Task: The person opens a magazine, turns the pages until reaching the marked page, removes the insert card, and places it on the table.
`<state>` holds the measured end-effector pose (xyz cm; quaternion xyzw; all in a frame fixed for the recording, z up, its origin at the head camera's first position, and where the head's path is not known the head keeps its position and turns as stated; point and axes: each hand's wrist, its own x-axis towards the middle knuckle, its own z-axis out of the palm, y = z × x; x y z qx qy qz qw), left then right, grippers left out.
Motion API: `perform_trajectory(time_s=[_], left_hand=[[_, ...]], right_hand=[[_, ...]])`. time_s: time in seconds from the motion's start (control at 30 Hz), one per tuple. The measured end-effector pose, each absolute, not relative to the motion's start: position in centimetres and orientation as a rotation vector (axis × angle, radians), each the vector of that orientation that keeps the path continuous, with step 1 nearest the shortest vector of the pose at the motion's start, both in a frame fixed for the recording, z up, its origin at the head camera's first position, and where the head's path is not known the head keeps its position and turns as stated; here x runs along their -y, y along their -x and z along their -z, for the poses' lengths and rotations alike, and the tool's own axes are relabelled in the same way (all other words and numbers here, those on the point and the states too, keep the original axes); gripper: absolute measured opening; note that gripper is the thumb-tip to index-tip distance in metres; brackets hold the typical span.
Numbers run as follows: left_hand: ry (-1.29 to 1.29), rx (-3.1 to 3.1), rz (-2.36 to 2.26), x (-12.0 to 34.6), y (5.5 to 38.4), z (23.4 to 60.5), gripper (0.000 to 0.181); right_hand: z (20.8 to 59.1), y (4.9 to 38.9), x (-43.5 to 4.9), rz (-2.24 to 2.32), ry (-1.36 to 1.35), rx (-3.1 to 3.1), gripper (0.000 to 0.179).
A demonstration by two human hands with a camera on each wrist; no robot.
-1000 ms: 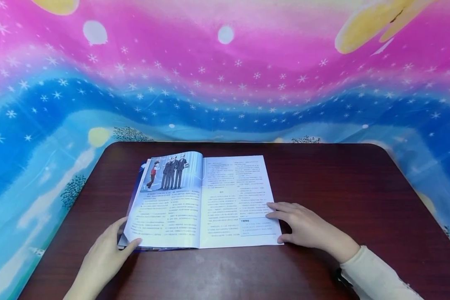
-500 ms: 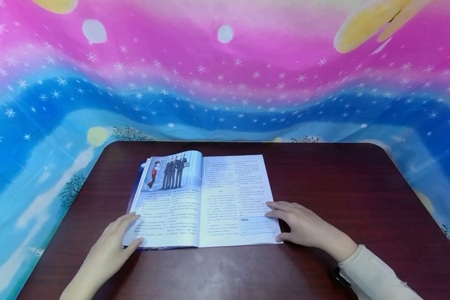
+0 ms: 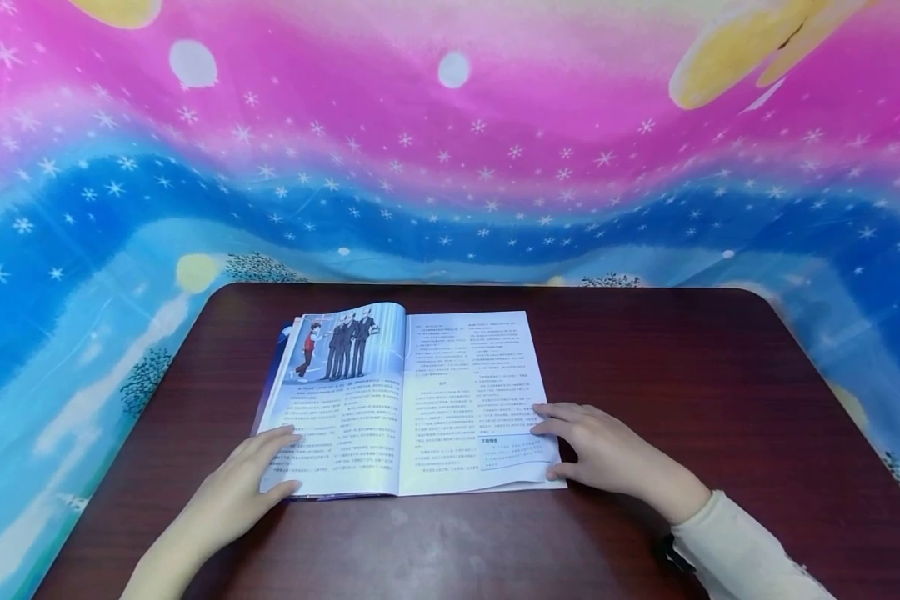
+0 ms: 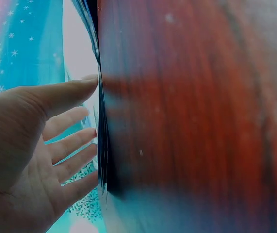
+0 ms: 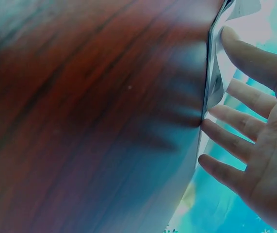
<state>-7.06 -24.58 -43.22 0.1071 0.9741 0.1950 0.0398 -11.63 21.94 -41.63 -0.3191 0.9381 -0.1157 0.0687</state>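
An open magazine [image 3: 438, 400] lies on the dark wooden table [image 3: 450, 550], with a picture of suited figures on its left page and printed text on both pages. My left hand [image 3: 228, 479] rests on the lower left page, its fingers spread and nearly straight. In the left wrist view the thumb [image 4: 87, 85] touches the page near the stack's edge. At the lower right corner, my right hand [image 3: 611, 450] touches the right page with fingers apart. The right wrist view shows one page [image 5: 218, 82] bowed up beside the thumb, above the sheets underneath.
The rounded far edge of the table meets a colourful backdrop cloth [image 3: 450, 192] with snowflakes on pink and blue. A light sleeve [image 3: 750, 542] and a dark band [image 3: 675, 552] are at the right wrist.
My left hand has shifted from the magazine's left edge onto the left page. At the right page's lower corner, the top sheet has lifted slightly as the right thumb slid a little inward.
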Motion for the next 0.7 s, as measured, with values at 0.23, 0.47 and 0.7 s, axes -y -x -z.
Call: perform_trajectory(time_s=[0.23,0.47,0.7], left_hand=[[-0.305,-2.962,-0.557,24.6,7.0,43.3,0.057],[-0.314,-2.968,-0.578,24.5,7.0,43.4,0.056],[-0.317,-2.969,-0.595,24.5,7.1,43.4,0.056]], right_hand=[[41.5,11.8,-21.8,0.393,0.935,-2.830,0.050],[41.2,12.0,-21.8,0.424,0.889,-2.857,0.046],[40.6,12.6,-21.4,0.543,0.909,-2.900,0.045]])
